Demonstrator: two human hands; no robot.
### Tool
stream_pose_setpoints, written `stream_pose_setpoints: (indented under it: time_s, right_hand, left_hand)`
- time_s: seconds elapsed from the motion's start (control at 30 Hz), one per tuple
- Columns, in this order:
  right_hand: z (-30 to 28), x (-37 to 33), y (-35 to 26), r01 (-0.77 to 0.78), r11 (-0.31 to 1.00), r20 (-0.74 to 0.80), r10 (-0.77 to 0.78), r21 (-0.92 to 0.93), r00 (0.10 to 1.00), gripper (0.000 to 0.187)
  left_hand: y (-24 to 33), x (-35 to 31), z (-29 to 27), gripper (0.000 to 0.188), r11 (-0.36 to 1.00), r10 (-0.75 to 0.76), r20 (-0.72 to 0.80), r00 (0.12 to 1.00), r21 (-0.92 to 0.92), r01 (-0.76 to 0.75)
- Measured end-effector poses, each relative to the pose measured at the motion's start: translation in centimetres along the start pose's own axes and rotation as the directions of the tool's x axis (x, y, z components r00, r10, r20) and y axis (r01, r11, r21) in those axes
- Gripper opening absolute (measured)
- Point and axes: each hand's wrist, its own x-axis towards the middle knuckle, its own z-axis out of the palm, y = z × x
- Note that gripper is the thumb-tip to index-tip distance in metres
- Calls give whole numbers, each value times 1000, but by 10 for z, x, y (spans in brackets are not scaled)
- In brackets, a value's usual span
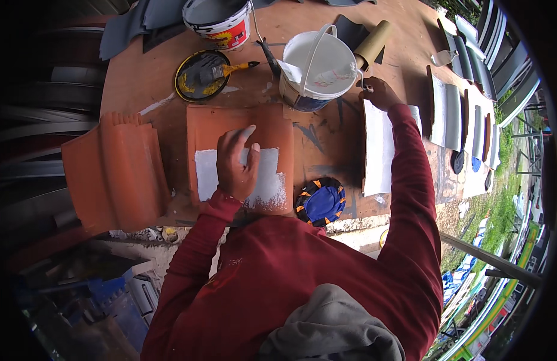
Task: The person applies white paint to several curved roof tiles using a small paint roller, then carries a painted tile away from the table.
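Observation:
My left hand [236,165], fingers apart and loosely bent, with grey paint on the fingertips, is over a terracotta roof tile [200,132]. A patch of white paint [267,171] covers part of that tile's lower half. My right hand [379,93] is closed at the right rim of a white paint bucket [319,60], around a thin handle-like piece that I cannot make out fully. Pale paint shows inside the bucket, and its wire handle stands up. Below my right forearm lies a white-painted tile [378,150].
An unpainted tile [119,171] lies at left. A paintbrush [221,72] rests on a round lid [200,90] near another bucket [221,30]. A blue round object [322,201] sits at the table's near edge. Painted tiles [445,117] line the right; a cardboard tube [373,45] lies behind.

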Motion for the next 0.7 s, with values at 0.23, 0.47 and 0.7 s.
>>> stream_pose_setpoints:
  time_s: [0.23,0.47,0.7]
  right_hand:
    - [-23,5,9,97,986,1,-98,135,995,20]
    - [-115,-59,-42,-164,963,-181,204,212,962,27]
    - [-189,-107,-66,23,911,-288,106,413,952,39]
  left_hand:
    - [38,34,60,51,963,-12,76,997,-268,32]
    - [63,48,86,91,925,108,147,983,-377,-45]
    - [76,53,98,96,967,122,-112,986,-212,-143]
